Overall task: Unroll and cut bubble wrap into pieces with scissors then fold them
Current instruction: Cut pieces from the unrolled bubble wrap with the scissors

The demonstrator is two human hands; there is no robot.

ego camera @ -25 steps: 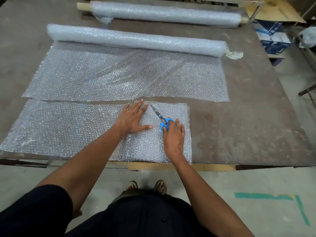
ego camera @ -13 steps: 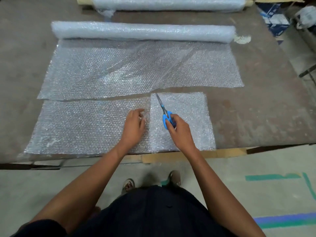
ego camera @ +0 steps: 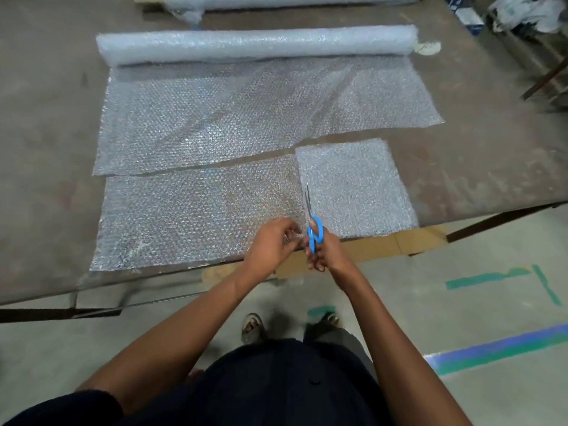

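A bubble wrap roll (ego camera: 255, 43) lies across the brown table (ego camera: 46, 124), with a wide sheet (ego camera: 246, 115) unrolled toward me. In front of it lies a cut strip (ego camera: 190, 213), whose right end is folded back into a thicker square (ego camera: 353, 186). My right hand (ego camera: 325, 250) grips the blue-handled scissors (ego camera: 313, 229) at the table's near edge, blades pointing away along the square's left edge. My left hand (ego camera: 273, 244) pinches the strip's near edge just left of the scissors.
A second roll (ego camera: 292, 0) lies at the far edge of the table. Boxes and bags (ego camera: 504, 13) stand on the floor at the far right. Cardboard (ego camera: 368, 245) sticks out under the near table edge. My feet stand on the taped floor below.
Both hands drew back from the middle of the strip to its near edge. The left hand went from lying flat to pinching the edge. The scissors now sit at the fold line.
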